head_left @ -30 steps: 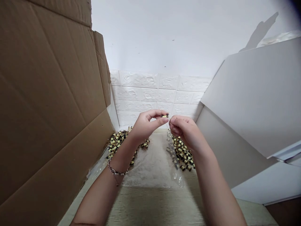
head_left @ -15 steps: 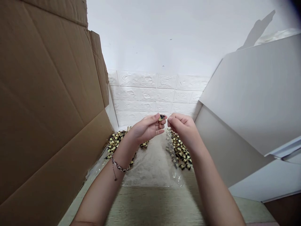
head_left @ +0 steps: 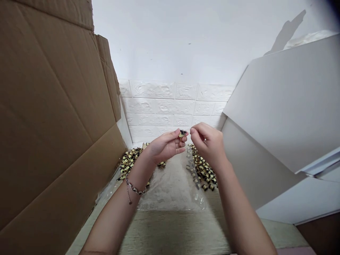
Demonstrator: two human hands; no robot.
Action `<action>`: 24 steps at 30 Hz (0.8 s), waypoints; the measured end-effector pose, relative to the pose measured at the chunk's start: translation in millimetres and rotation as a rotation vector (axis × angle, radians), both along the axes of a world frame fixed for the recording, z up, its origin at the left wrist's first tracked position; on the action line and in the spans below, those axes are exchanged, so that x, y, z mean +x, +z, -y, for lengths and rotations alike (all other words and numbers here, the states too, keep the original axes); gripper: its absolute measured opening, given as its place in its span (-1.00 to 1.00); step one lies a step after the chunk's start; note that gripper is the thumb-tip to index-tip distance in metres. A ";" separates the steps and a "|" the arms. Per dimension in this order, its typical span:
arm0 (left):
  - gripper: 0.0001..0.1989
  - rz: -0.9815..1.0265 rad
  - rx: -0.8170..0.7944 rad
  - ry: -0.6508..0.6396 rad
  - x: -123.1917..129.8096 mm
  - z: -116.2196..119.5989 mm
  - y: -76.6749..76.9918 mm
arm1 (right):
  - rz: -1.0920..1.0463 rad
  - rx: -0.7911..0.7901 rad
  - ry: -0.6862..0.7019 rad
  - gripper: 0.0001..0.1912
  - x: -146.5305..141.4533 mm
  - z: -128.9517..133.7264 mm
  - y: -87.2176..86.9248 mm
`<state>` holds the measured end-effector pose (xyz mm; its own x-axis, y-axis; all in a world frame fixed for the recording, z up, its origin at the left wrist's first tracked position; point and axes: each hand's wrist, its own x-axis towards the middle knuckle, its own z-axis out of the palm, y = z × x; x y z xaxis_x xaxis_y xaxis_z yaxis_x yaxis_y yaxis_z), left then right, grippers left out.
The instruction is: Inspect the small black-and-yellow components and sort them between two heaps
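My left hand (head_left: 168, 146) pinches a small transformer coil (head_left: 182, 134) between thumb and fingers. It has a black body, yellow wrapping and thin copper-coloured wires that stick out below it. Just to the right, my right hand (head_left: 208, 143) is closed in a pinch, with thumb and forefinger a little apart from the coil. Whatever may lie between those fingertips is too small to make out. Similar coils lie in a left pile (head_left: 129, 161), partly behind my left forearm, and in a right pile (head_left: 203, 170) below my right hand.
A clear plastic bag (head_left: 170, 193) lies flat on the pale wooden table (head_left: 172, 230) between the piles. A tall cardboard sheet (head_left: 53, 117) stands on the left, white panels (head_left: 281, 113) on the right. Behind is a white brick-patterned wall (head_left: 156, 106).
My right hand has shifted slightly up and away from the coil, its wrist turning. The left hand keeps the coil in nearly the same place. The view has moved a little.
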<state>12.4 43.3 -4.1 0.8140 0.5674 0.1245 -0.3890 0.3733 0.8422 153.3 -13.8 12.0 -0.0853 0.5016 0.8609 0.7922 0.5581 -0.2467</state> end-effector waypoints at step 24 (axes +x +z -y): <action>-0.80 0.003 0.063 0.100 -3.0 -2.7 -1.1 | -0.252 -0.317 0.289 -0.77 3.0 -13.0 -10.0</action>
